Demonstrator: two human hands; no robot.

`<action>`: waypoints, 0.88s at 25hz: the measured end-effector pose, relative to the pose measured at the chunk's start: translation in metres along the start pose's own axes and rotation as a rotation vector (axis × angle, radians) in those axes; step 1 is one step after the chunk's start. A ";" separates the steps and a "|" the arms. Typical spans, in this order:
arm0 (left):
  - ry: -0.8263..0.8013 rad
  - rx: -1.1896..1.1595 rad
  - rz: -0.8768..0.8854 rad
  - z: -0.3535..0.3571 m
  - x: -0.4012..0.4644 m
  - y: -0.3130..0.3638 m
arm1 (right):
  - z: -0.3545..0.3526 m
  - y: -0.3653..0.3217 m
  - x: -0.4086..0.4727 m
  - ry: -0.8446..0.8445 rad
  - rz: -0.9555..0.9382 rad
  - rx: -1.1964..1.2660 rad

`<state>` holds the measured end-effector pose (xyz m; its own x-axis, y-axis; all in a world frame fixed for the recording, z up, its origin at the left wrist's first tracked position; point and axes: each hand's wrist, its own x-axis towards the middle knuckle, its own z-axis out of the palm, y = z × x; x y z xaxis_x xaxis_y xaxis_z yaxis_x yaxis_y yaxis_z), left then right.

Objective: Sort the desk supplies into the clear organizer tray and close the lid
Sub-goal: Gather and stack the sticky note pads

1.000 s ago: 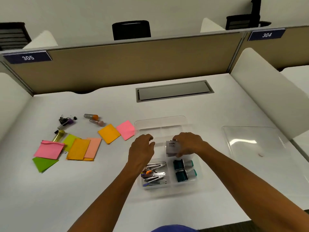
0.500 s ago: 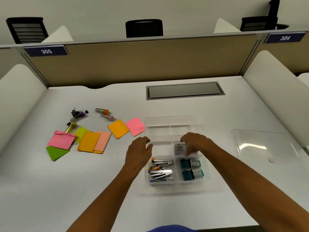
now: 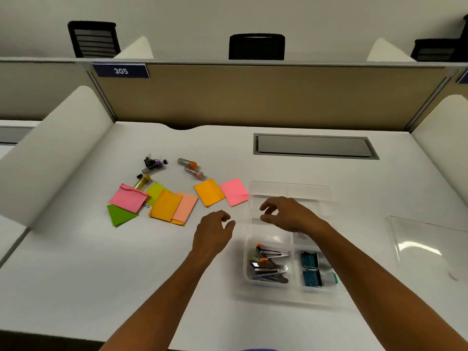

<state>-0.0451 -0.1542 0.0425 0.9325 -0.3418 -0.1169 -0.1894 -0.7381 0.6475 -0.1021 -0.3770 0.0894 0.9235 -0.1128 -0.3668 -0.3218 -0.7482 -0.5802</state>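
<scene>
Left hand (image 3: 214, 231), loosely curled and holding nothing, hovers just outside the organizer tray (image 3: 329, 196) left rim. Right hand (image 3: 288, 214), relaxed and holding nothing, hangs over its middle; bare counter (image 3: 76, 274) lies leftward.

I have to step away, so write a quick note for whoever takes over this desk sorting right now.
Left hand: open, holding nothing, beside the tray. Right hand: open, holding nothing, over the tray.
Clear plastic organizer tray: staplers in the near left compartment, teal stamp pads near right, a small white box behind those.
Left to sort: coloured sticky notes, capped tubes and black binder clips on the white desk.
Clear lid lies on the right, not yet on.
</scene>
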 end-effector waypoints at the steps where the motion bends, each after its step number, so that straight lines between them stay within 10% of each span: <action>1: 0.006 0.019 -0.007 -0.004 0.001 -0.008 | 0.003 -0.006 0.005 0.019 -0.014 0.014; 22: 0.073 0.269 -0.327 -0.046 0.091 -0.135 | 0.075 -0.090 0.158 0.121 0.221 -0.151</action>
<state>0.0791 -0.0590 -0.0205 0.9743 -0.0292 -0.2232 0.0555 -0.9297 0.3642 0.0571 -0.2780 0.0290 0.8555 -0.3544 -0.3775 -0.4916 -0.7846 -0.3777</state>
